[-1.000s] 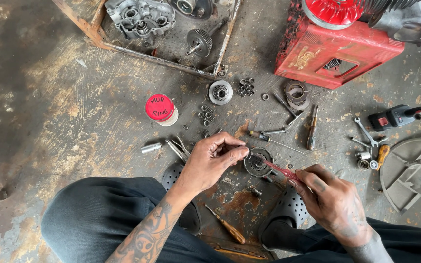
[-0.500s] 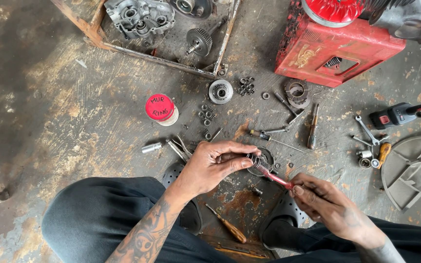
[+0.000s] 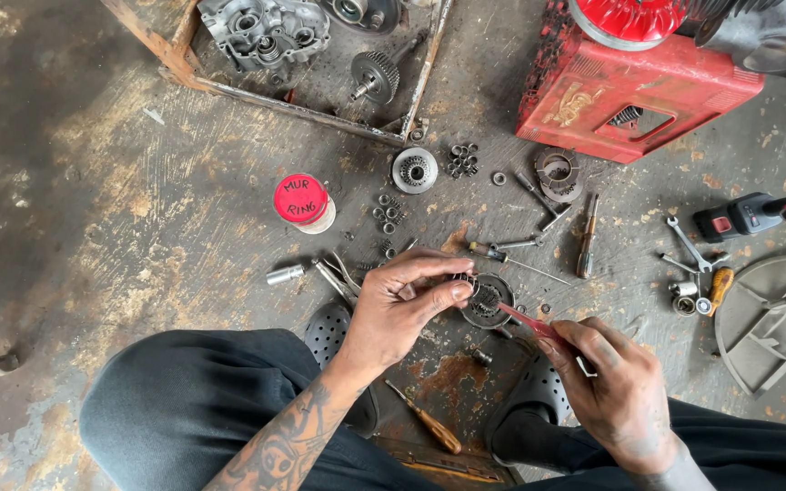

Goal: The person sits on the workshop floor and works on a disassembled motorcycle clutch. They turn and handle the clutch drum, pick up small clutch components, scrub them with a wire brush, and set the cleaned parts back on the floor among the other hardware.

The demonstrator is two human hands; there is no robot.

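A round gear assembly [image 3: 487, 300], dark with a toothed hub at its middle, is seen just below the centre of the view, resting on the stained concrete floor [image 3: 93, 209]. The left hand [image 3: 402, 305] is laid against its 9 o'clock side, the fingers [image 3: 443, 293] closed on its rim and upper edge. At 4 o'clock from the assembly, the right hand [image 3: 616, 391] is found, its fingers pinched together on a red-handled tool [image 3: 528, 322] whose tip is set against the assembly's lower right edge.

Dark trouser legs and two black perforated clogs [image 3: 329, 332] are seen at 6 o'clock, with a wooden-handled screwdriver [image 3: 425, 418] lying between the feet. At 10 o'clock from the assembly a red-lidded round tin [image 3: 302, 200] stands on the floor, and near it small nuts and rings [image 3: 388, 214] are scattered. A socket [image 3: 284, 274] lies at 9 o'clock, beside a few thin metal tools. At 12 o'clock a small sprocket [image 3: 414, 170] is placed, and beyond it a rusty metal tray [image 3: 184, 64] holds an engine casing [image 3: 252, 32] and a geared shaft [image 3: 375, 75]. A red engine housing [image 3: 639, 91] occupies 1 o'clock. At 3 o'clock spanners [image 3: 689, 244], a power tool [image 3: 752, 214] and a grey cover plate [image 3: 775, 318] are seen.
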